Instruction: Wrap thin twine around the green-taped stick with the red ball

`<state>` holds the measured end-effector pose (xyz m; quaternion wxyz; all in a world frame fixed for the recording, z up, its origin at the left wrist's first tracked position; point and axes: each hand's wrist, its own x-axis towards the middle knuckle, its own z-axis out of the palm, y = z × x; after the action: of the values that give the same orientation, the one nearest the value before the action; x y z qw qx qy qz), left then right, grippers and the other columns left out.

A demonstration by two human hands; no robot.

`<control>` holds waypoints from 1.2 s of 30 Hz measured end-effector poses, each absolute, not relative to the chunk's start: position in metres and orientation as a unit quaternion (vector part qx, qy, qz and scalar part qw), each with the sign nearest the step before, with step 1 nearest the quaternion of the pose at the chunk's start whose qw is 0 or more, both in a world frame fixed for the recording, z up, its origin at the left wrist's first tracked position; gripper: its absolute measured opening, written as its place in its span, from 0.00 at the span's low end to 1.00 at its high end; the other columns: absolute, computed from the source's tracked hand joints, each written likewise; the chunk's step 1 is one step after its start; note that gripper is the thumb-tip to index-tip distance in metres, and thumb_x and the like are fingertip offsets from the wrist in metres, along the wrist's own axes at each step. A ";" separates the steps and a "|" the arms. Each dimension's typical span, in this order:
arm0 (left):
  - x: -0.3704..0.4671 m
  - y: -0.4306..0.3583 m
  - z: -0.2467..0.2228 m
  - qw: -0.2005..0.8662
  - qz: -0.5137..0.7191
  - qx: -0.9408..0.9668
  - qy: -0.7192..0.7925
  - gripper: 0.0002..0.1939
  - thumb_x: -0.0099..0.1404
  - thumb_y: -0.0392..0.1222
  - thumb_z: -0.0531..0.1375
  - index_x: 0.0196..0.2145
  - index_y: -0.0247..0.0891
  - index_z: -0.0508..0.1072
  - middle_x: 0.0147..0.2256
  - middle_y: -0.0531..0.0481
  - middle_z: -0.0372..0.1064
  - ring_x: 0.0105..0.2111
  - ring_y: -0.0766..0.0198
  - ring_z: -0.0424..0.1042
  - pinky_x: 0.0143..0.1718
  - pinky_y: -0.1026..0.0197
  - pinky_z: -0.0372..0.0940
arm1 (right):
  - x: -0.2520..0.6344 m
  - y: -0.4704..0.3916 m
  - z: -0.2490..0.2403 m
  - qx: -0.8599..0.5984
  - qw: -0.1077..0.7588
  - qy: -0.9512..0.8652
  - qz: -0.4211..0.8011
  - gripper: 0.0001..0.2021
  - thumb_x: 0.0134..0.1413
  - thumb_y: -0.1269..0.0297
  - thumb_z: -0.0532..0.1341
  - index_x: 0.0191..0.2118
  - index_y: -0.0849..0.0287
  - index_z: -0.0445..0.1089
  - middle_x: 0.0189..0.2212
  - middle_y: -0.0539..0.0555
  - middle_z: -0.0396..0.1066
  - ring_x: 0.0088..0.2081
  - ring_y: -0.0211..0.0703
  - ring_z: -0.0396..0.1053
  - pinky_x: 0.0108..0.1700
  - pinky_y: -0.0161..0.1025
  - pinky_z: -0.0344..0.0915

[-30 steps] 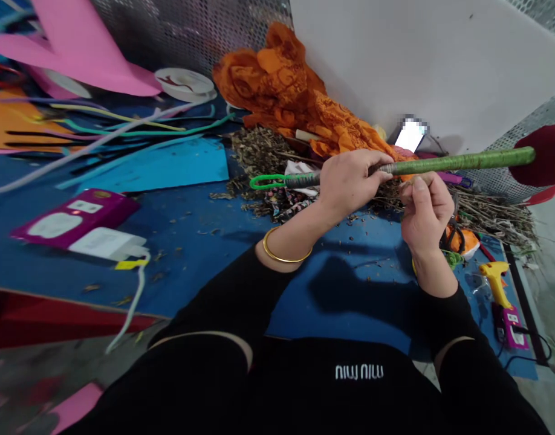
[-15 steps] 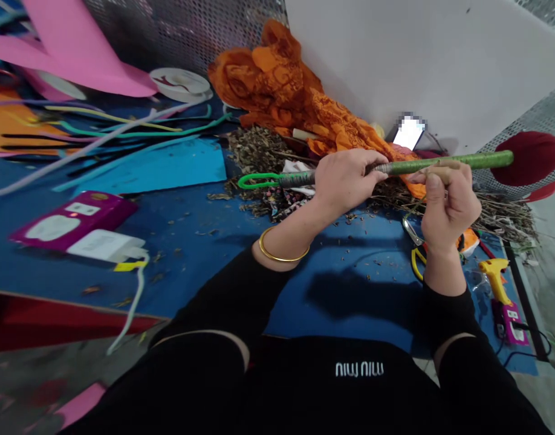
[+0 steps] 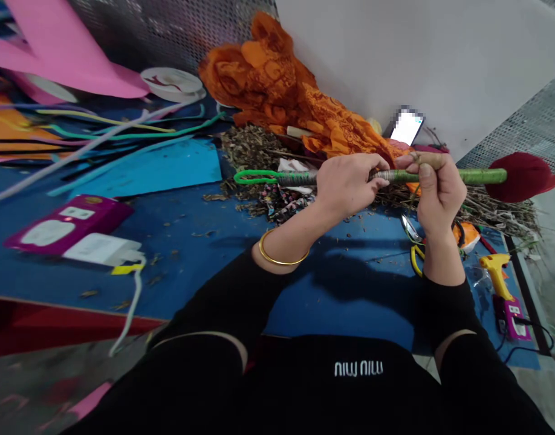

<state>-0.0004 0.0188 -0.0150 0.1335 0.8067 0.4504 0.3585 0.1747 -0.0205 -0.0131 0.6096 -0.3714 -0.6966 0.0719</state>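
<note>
A long green-wrapped stem [image 3: 481, 176] lies level above the blue table, with a dark red bulb [image 3: 522, 176] at its right end and a bright green loop [image 3: 256, 176] at its left end. My left hand [image 3: 347, 184] is closed around the stem's grey-wrapped middle, thumb and forefinger pinching it. Close by on the right, my right hand [image 3: 436, 187] pinches with thumb and forefinger at the near side of the green part. A thin green strand seems to run from its fingertips; the fingers hide part of the stem.
Dry plant stems [image 3: 508, 211] and an orange cloth [image 3: 277, 90] lie behind my hands. Scissors [image 3: 411, 229] and a yellow glue gun [image 3: 496, 272] are at the right. On the left are pipe cleaners, a blue sheet [image 3: 168, 169] and a magenta power strip [image 3: 71, 223].
My right hand has moved slightly left and up along the stem, closer to my left hand. The stem's red end has shifted left and down.
</note>
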 end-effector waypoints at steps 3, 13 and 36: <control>0.001 0.017 -0.017 0.114 0.361 0.814 0.440 0.12 0.66 0.43 0.65 0.46 0.48 0.84 0.42 0.49 0.85 0.43 0.51 0.81 0.42 0.54 0.69 | 0.178 -0.014 -0.015 -0.399 0.589 -0.697 0.087 0.19 0.72 0.43 0.56 0.38 0.52 0.71 0.42 0.52 0.79 0.52 0.44 0.79 0.57 0.50 0.77; 0.004 0.013 -0.018 0.051 0.345 0.855 0.384 0.19 0.67 0.41 0.61 0.54 0.52 0.82 0.44 0.51 0.84 0.43 0.53 0.80 0.40 0.56 0.68 | 0.190 -0.007 -0.015 -0.436 0.536 -0.714 0.112 0.20 0.73 0.43 0.55 0.36 0.53 0.68 0.47 0.53 0.78 0.55 0.46 0.77 0.59 0.49 0.76; -0.046 0.041 0.001 0.092 0.337 0.839 0.418 0.15 0.66 0.47 0.65 0.49 0.54 0.86 0.45 0.54 0.85 0.44 0.56 0.81 0.45 0.56 0.69 | 0.310 -0.055 0.045 -0.397 0.714 -0.531 0.226 0.13 0.39 0.59 0.79 0.23 0.58 0.77 0.25 0.51 0.77 0.12 0.25 0.46 0.15 0.35 0.39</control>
<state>-0.0461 0.0411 0.0009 0.0922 0.8386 0.4178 0.3371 0.3096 -0.0548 0.0450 0.7138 -0.3973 -0.5306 0.2261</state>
